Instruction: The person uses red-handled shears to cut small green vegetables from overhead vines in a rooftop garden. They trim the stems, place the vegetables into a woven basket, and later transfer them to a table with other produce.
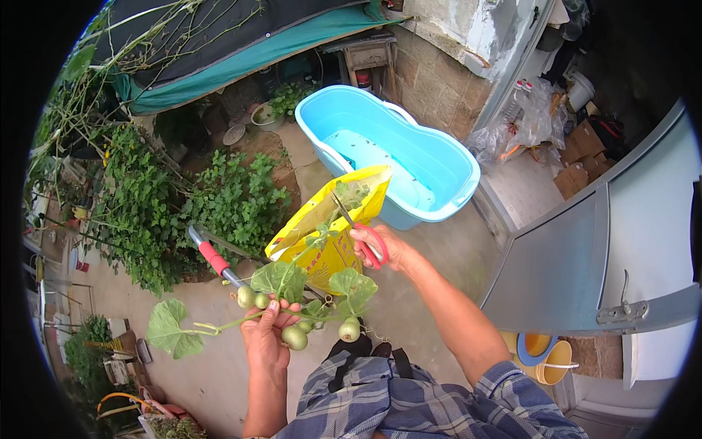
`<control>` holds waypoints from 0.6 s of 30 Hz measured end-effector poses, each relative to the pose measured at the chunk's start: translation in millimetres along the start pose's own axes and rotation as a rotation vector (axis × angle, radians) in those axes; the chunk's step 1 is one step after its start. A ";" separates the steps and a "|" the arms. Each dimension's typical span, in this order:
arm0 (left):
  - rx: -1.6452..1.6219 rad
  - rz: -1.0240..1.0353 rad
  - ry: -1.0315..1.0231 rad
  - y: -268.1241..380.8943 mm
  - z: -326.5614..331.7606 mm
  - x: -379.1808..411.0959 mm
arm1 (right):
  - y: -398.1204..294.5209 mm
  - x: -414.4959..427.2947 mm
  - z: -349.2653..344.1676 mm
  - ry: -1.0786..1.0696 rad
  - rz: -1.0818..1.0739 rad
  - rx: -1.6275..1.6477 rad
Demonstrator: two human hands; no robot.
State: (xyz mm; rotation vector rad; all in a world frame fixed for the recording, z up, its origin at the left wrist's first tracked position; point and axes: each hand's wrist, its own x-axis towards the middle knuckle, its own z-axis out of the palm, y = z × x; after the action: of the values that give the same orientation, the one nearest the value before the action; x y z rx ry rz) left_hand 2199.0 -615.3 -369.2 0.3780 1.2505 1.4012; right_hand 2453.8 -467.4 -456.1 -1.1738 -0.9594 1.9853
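Note:
My left hand (267, 329) pinches a green vine (241, 321) with broad leaves and several small round green gourds (295, 337). One leaf (174, 328) hangs out to the left, and another (354, 287) spreads to the right. My right hand (388, 247) grips red-handled scissors (371, 246), their dark blades pointing up and left over the mouth of a yellow printed plastic sack (334, 258). The sack stands upright with its top gaping. A thin stem of the vine rises from my left hand to the sack's mouth, near the blades.
Behind the sack stands a light blue plastic tub (384, 153) with dark bits on its floor. A tubular handle with a red grip (214, 258) leans left of the sack. Leafy bushes (236, 197) grow beyond it. A grey metal door (554, 263) stands ajar at right, near yellow buckets (555, 363).

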 end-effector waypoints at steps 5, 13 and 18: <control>-0.059 -0.022 0.076 -23.4 18.9 23.7 | -10.0 45.6 -12.2 -0.034 0.098 -0.047; -0.026 -0.017 0.148 -59.6 50.4 86.6 | 15.0 103.8 -60.2 -0.043 0.323 0.067; -0.034 0.000 0.270 -70.4 59.4 113.3 | 22.8 139.4 -78.3 -0.082 0.390 0.011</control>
State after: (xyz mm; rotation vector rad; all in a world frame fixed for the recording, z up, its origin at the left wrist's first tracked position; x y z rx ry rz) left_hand 2250.9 -507.2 -452.5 0.1686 1.4418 1.5073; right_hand 2464.8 -346.9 -563.1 -1.3636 -0.8020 2.3553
